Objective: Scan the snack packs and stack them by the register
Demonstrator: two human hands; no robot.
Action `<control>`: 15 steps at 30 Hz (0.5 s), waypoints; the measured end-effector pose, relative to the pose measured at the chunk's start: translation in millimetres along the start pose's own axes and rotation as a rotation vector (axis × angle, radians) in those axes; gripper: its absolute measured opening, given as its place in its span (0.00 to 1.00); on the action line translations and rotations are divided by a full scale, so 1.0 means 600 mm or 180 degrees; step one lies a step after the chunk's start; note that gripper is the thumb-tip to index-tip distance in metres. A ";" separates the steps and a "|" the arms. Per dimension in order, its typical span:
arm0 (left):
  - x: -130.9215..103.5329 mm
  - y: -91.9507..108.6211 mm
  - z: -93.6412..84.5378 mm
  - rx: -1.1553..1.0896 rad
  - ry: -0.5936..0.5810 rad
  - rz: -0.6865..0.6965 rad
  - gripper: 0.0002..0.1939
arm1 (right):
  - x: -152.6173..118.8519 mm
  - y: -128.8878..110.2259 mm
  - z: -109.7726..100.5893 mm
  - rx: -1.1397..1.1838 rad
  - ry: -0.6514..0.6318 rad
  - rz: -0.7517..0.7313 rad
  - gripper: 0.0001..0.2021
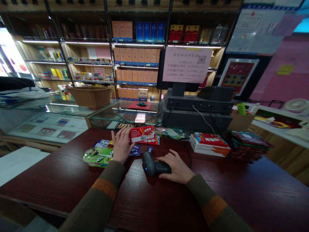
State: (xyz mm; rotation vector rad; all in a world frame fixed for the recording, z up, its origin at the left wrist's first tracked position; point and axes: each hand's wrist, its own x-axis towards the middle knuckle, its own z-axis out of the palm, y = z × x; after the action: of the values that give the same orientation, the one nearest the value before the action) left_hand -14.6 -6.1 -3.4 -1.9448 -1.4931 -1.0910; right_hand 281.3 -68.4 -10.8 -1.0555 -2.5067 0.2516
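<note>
1. Olive knit sleeves with orange bands cover both your forearms, nearest the camera, reaching forward over the table.
2. Across that dark reddish-brown, wood-grained table, you face backlit shelving with rows of orange and blue boxes.
3. Left of centre, a glass display counter adjoins the table, with a woven wicker basket on top.
4. Beyond your right hand, a point-of-sale monitor carries a pink printed notice on the side facing you.
5. To your right, dark red-and-green packets are stacked beside red-and-white cartons.
6. Left of your left hand, and partly behind it, lies a green pack with a panda face.
7. Your right grip is closed around the handle of a black barcode scanner, low over the table; its head points left and a small blue light shows.
8. Your left grip is closed on the left end of a red snack carton, barcode towards you, overlapping another red carton behind.
9. Small blue-wrapped snacks lie beside your left hand; one more sits just beyond the scanner.
</note>
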 end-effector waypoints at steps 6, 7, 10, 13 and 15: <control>-0.001 0.002 0.007 -0.0034 -0.0011 0.0085 0.36 | 0.019 0.002 0.000 0.0241 0.0716 0.0512 0.20; -0.001 0.003 0.008 -0.0041 -0.0019 0.0105 0.36 | 0.025 0.004 0.002 0.0287 0.0909 0.0616 0.20; -0.001 0.008 0.011 -0.0073 -0.0072 0.0188 0.36 | 0.045 0.012 0.010 0.0543 0.1358 0.0900 0.20; -0.001 0.015 0.010 -0.0087 -0.0118 0.0263 0.35 | 0.063 0.024 0.019 0.0884 0.1713 0.1153 0.22; -0.001 0.020 0.009 -0.0096 -0.0151 0.0310 0.35 | 0.072 0.034 0.027 0.1058 0.1862 0.1255 0.24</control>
State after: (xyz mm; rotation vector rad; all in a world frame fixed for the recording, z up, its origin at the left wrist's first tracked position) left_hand -1.6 -6.4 -5.8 -2.0545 -1.3979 -1.0377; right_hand 260.0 -23.7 -19.0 -1.2525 -1.6666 0.3895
